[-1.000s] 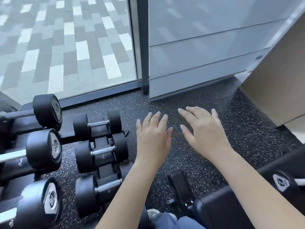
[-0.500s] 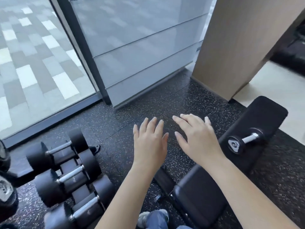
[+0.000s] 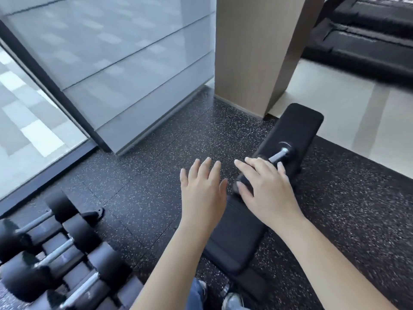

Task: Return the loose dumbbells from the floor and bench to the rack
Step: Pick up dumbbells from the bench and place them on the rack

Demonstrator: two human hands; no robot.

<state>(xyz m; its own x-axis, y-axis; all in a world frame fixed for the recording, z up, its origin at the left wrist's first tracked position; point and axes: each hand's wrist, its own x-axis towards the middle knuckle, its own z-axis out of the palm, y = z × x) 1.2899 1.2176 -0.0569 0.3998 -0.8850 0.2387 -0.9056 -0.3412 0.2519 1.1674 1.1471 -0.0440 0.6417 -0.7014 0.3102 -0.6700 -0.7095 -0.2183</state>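
A small black dumbbell (image 3: 282, 153) with a chrome handle lies across a black padded bench (image 3: 295, 128). My right hand (image 3: 266, 189) hovers over its near end with fingers spread and straight, covering that end. My left hand (image 3: 204, 189) floats open beside it, above the speckled floor, holding nothing. At the lower left the rack (image 3: 89, 214) carries several black dumbbells (image 3: 53, 253) in a row.
A wooden pillar (image 3: 252, 52) stands just beyond the bench's far end. A grey panel wall (image 3: 125, 70) and a glass window run along the left. Dark treadmill bases (image 3: 368, 34) sit at the top right. My shoes (image 3: 232, 300) show at the bottom edge.
My view has swung right, away from the rack, bringing the bench and its dumbbell into sight. My right hand now reaches over the dumbbell's near end. Both hands stay open.
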